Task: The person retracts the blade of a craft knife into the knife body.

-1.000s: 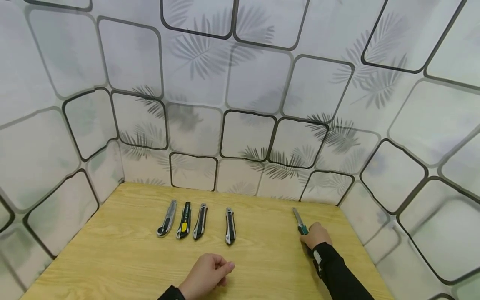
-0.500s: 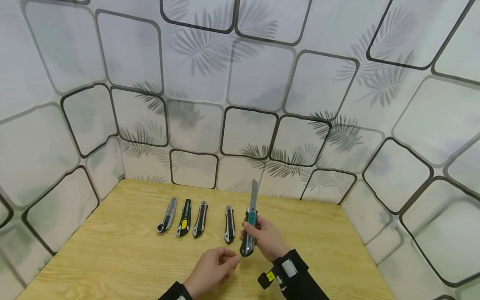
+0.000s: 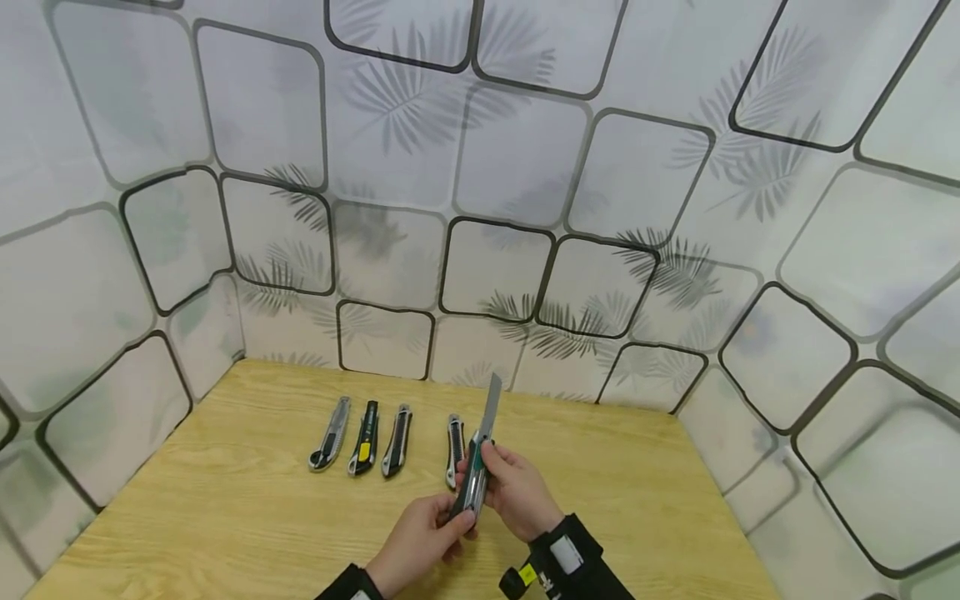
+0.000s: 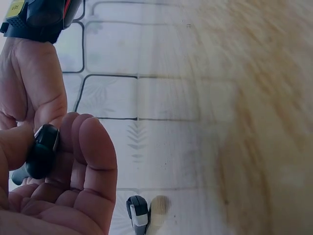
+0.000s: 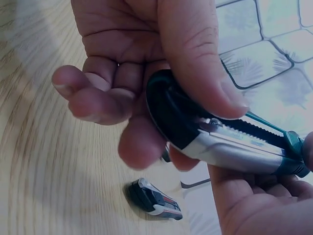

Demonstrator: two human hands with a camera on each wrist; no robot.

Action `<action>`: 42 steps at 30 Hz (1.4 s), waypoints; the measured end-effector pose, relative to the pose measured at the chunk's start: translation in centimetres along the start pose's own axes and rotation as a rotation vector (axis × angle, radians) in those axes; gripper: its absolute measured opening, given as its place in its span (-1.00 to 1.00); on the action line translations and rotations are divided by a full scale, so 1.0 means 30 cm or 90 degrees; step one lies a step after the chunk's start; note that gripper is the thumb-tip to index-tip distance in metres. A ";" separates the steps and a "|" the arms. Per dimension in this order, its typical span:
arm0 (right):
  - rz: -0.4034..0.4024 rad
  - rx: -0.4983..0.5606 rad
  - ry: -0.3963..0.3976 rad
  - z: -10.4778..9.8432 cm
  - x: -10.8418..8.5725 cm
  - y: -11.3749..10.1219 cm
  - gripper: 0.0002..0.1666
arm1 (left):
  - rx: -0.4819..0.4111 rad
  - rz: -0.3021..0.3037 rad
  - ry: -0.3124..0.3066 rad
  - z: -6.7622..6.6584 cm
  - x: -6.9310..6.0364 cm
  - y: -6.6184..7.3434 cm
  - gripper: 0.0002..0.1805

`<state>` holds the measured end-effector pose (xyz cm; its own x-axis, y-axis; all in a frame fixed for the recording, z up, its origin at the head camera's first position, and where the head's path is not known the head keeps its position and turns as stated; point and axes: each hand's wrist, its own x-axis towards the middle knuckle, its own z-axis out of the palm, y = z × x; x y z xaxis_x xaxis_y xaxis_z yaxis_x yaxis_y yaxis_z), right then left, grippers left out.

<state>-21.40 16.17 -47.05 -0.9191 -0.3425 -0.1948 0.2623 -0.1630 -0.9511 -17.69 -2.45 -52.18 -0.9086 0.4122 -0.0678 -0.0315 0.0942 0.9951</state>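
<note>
In the head view a utility knife [image 3: 476, 487] with a green front and a silver-black body is held above the table, its long blade pointing up and away. My right hand [image 3: 522, 493] grips it near the front, thumb along the body. My left hand [image 3: 420, 533] pinches its lower end. The right wrist view shows the left thumb [image 5: 200, 63] on the knife's black end [image 5: 168, 105]. Close up in the left wrist view, the left hand's fingers [image 4: 95, 156] lie around that black end. Another utility knife [image 3: 453, 446] lies just behind, partly hidden.
On the wooden table [image 3: 225, 517], to the left, lie a silver utility knife [image 3: 330, 437], a black one with a yellow slider [image 3: 363, 443] and a grey-black one [image 3: 397, 443]. Patterned cloth walls [image 3: 495, 275] enclose the table's back and sides.
My right hand has brought the utility knife from the table's right side to the middle, raising it upright. The left hand has taken hold of its lower end.
</note>
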 end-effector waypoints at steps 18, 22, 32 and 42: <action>-0.007 -0.098 -0.007 -0.005 0.000 -0.011 -0.39 | -0.002 -0.027 0.001 0.004 -0.012 0.002 -0.79; -0.012 -0.131 0.007 -0.006 -0.003 -0.023 -0.39 | -0.013 -0.024 0.000 0.011 -0.003 0.006 -0.79; -0.037 -0.131 0.024 0.004 -0.004 -0.024 -0.47 | -0.061 0.000 0.003 0.027 0.008 0.037 -0.75; -0.033 -0.112 0.000 0.012 -0.008 -0.003 -0.38 | -0.088 -0.008 0.020 0.023 0.007 0.051 -0.72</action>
<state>-21.10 15.94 -46.83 -0.9299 -0.3382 -0.1443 0.1590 -0.0158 -0.9872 -17.63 -1.61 -50.72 -0.9204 0.3825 -0.0807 -0.0984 -0.0271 0.9948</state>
